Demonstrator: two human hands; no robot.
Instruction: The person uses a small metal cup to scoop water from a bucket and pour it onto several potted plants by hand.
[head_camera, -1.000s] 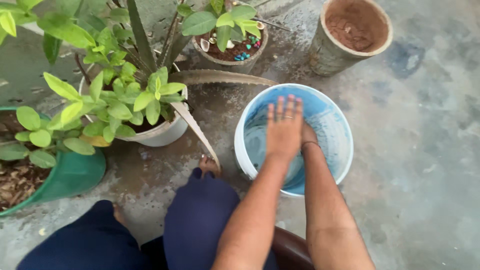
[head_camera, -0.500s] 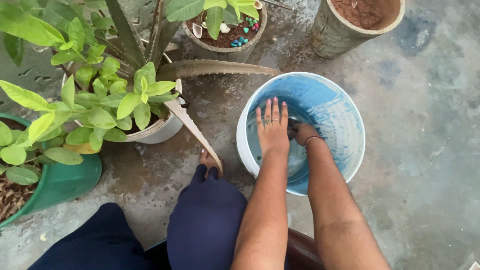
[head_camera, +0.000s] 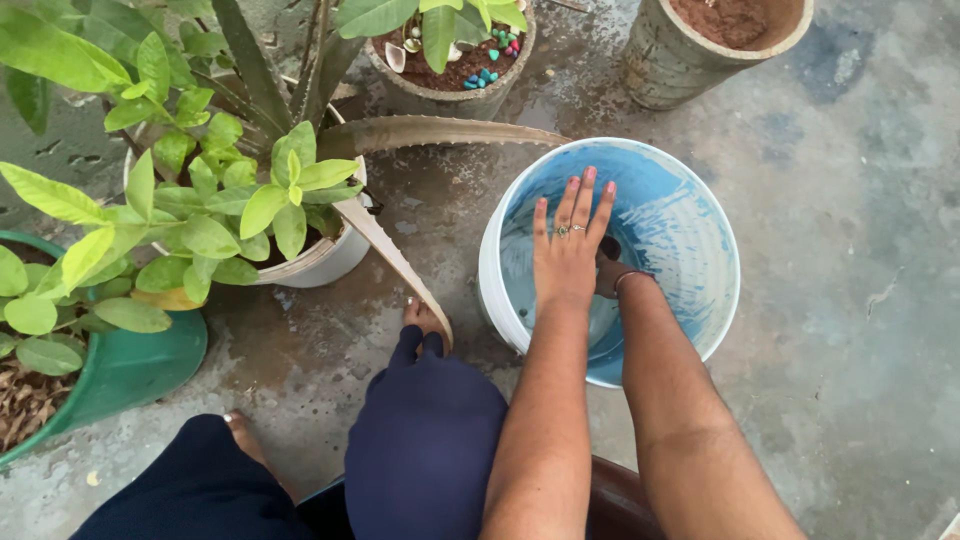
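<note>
- Left hand (head_camera: 565, 262): flat over the mouth of the white bucket (head_camera: 500, 300), fingers spread and stretched out, grip released, holding nothing; half a second ago the fingers lay close together and lower in the bucket.
- Right hand (head_camera: 607, 275): mostly hidden under the left hand inside the bucket; only the wrist with a thin band shows, so whether its grip is clenched or released cannot be told.
- Bucket: blue inside and wet, standing on the concrete floor (head_camera: 850, 300) just ahead of the person's knees (head_camera: 425, 440).
- Judgement: the raised, fanned left hand suggests rinsing or rubbing within the bucket is in progress.
- Surroundings: a long aloe leaf (head_camera: 440, 130) reaches to the bucket's far-left rim; white pot (head_camera: 320, 262) and green pot (head_camera: 130, 365) to the left; two grey pots (head_camera: 440, 98) (head_camera: 680, 70) beyond.
</note>
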